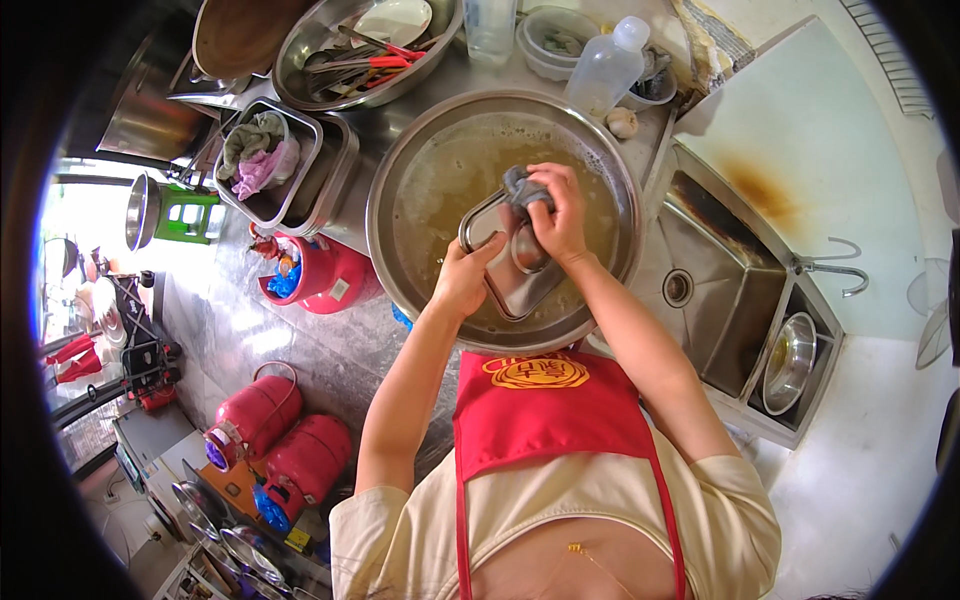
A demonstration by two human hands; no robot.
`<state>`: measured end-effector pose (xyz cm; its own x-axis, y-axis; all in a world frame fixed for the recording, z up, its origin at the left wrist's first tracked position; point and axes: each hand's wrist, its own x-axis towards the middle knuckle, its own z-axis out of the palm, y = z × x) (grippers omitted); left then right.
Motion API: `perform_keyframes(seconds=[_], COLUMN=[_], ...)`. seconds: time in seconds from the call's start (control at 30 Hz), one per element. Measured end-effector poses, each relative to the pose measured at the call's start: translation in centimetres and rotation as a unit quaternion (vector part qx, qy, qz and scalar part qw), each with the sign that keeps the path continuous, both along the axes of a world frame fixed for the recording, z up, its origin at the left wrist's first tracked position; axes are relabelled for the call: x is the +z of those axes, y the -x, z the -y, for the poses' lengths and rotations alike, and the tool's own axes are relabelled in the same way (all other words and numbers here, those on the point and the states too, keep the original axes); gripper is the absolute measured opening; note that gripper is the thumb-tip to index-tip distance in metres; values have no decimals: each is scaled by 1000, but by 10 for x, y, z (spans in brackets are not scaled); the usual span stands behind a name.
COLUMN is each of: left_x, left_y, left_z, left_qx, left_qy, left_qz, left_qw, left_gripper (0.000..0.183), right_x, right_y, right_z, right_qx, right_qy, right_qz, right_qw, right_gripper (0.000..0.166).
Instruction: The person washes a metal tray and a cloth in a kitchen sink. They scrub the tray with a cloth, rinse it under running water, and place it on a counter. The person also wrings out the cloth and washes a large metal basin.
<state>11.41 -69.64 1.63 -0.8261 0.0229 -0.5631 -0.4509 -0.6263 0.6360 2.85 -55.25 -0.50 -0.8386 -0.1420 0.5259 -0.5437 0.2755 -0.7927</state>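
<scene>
A rectangular stainless steel lid [504,279] with a recessed middle is tilted over a large round metal basin [386,161]. Cloudy yellowish water [450,172] fills much of the basin. My left hand [466,279] grips the lid's left edge, thumb on top. In my right hand [559,214] is a bunched grey cloth [519,184], held against the lid's upper right part. Part of the lid lies hidden behind my right hand.
Right of the basin is a steel sink [705,300] with a tap [832,270]. Stacked steel pans [307,202] holding a tub of cloths stand left. Behind are a bowl of utensils [292,75] and a plastic bottle [607,67]. Red gas cylinders [311,457] stand on the floor.
</scene>
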Motion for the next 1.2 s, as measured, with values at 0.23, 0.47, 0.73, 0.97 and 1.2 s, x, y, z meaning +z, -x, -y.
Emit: perform_keyframes(seconds=[0.23, 0.47, 0.73, 0.97, 1.2], left_x=[3, -8, -5, -5, 7], left_y=[-3, -9, -5, -12, -6], left_z=[10, -2, -5, -1, 3], left_qx=[25, -16, -22, 1, -51], left_qy=[-28, 63, 103, 132, 142], left_qz=[9, -34, -67, -102, -120], left_qw=[999, 997, 992, 986, 981], left_gripper=[26, 25, 20, 20, 21], right_x=[-48, -54, 0, -23, -25], right_y=[23, 16, 0, 13, 16], right_z=[-32, -25, 3, -20, -25], right_qx=[-211, -93, -8, -79, -110], right_qy=[-205, -93, -80, -100, -86], right_qz=[97, 209, 107, 68, 116], right_qw=[951, 969, 991, 989, 983], right_gripper=[17, 23, 24, 20, 18])
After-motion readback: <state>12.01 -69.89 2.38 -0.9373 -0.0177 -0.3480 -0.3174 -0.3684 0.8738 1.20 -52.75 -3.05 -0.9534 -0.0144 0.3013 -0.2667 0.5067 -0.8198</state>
